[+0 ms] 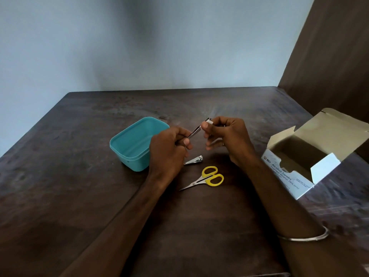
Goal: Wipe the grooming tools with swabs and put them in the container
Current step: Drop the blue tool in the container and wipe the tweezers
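Observation:
My left hand [169, 147] grips the lower end of a slim metal grooming tool [196, 131], which points up and to the right. My right hand [227, 134] pinches a small white swab [209, 122] against the tool's upper end. Below the hands, a metal nail clipper [193, 160] lies on the table. Small scissors with yellow handles [207, 178] lie just in front of it, blades pointing left. An open teal container [132, 143] stands to the left of my left hand, which hides its right edge.
An open white box of alcohol swabs [299, 162] stands at the right with its flaps raised. The dark wooden table [79, 176] meets a pale wall at the back and a brown panel [329, 56] at the back right.

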